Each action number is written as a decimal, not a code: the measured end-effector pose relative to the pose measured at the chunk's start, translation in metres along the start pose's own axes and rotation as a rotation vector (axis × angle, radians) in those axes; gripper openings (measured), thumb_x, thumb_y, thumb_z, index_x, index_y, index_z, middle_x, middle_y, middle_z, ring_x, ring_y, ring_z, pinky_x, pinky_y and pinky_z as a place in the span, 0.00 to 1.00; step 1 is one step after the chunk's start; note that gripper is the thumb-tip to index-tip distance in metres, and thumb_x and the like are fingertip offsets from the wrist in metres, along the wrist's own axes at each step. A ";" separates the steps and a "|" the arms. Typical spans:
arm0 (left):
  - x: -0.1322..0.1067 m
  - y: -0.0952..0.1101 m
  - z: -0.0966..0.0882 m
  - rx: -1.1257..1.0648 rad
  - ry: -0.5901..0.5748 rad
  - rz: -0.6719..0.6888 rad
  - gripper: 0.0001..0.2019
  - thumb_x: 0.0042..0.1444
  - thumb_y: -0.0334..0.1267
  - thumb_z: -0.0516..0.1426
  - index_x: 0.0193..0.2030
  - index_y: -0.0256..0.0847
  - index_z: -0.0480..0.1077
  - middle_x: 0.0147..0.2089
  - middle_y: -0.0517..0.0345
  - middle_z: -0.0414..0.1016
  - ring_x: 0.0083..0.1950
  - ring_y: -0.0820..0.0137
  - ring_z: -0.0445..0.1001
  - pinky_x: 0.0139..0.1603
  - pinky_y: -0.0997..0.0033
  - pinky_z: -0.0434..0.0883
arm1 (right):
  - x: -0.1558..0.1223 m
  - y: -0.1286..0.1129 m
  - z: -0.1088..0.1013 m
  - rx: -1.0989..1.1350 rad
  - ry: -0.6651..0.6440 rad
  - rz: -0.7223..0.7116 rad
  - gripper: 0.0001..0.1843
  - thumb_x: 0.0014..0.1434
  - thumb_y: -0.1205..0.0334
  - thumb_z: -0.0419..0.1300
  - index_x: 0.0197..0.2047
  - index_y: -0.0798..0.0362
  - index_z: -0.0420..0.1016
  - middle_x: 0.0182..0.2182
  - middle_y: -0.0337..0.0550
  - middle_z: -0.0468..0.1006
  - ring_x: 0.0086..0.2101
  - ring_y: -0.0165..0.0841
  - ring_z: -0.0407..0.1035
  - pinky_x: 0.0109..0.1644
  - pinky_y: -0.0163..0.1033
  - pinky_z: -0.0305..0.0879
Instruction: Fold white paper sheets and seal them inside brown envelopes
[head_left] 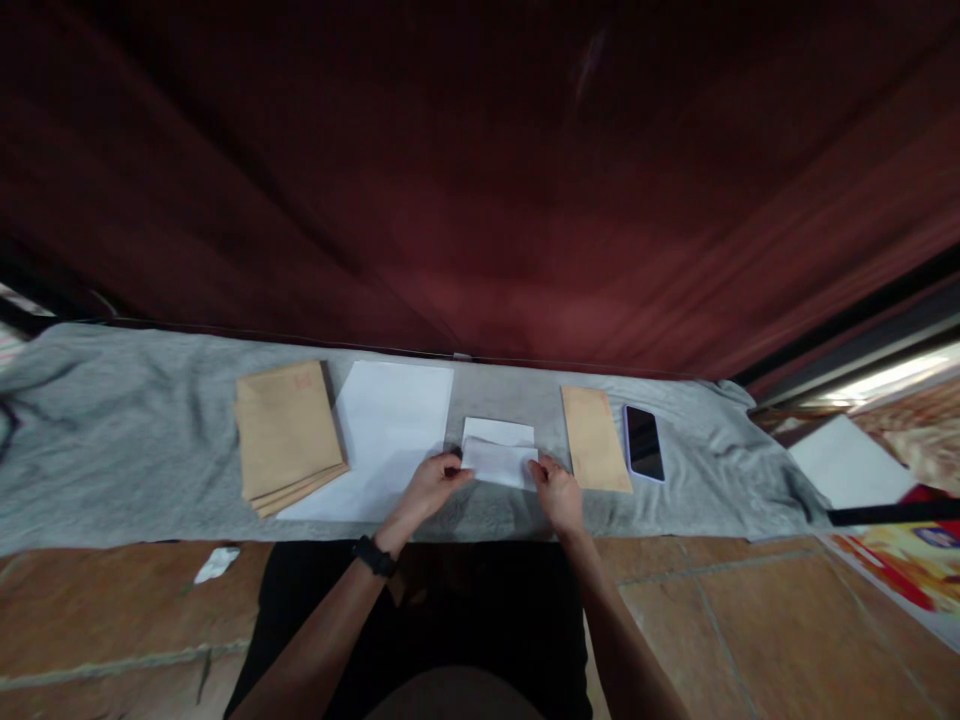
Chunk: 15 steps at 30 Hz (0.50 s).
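Observation:
A folded white sheet (498, 453) lies on the grey cloth (112, 450), its near part lifted between both hands. My left hand (429, 487) pinches its left edge. My right hand (559, 490) pinches its right edge. Left of it lies a stack of flat white paper (382, 430), and further left a pile of brown envelopes (287, 435). A single brown envelope (594, 438) lies just right of my right hand. A black watch sits on my left wrist.
A dark phone (643, 443) lies face up right of the single envelope. A dark red curtain (480, 180) hangs behind the cloth. A white scrap (216, 565) lies on the tiled floor. Another white sheet (847, 462) and colourful printed material (911, 560) sit at far right.

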<state>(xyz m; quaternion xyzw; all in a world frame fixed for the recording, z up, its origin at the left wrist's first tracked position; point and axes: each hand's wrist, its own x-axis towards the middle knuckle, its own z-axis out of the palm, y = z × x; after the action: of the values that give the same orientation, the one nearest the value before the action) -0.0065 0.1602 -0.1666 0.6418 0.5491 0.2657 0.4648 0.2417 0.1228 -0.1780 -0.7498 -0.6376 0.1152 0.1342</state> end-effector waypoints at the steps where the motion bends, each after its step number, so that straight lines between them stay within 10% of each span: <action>1: 0.000 0.000 0.000 0.024 0.006 -0.009 0.16 0.55 0.50 0.57 0.23 0.41 0.69 0.22 0.64 0.65 0.26 0.71 0.66 0.28 0.72 0.58 | 0.000 0.000 0.001 -0.005 0.004 -0.004 0.18 0.71 0.51 0.49 0.42 0.47 0.78 0.32 0.45 0.83 0.33 0.38 0.78 0.34 0.37 0.66; 15: 0.017 0.030 0.002 0.443 0.050 -0.262 0.14 0.64 0.45 0.54 0.30 0.41 0.74 0.29 0.56 0.76 0.33 0.68 0.74 0.30 0.71 0.59 | 0.011 -0.020 -0.004 -0.170 -0.058 0.120 0.18 0.72 0.52 0.49 0.51 0.52 0.74 0.34 0.48 0.83 0.37 0.37 0.79 0.40 0.36 0.67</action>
<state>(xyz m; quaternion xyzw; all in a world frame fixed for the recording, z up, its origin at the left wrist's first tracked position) 0.0133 0.1767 -0.1436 0.6444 0.6839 0.0921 0.3295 0.2264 0.1368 -0.1671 -0.7915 -0.6028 0.0904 0.0445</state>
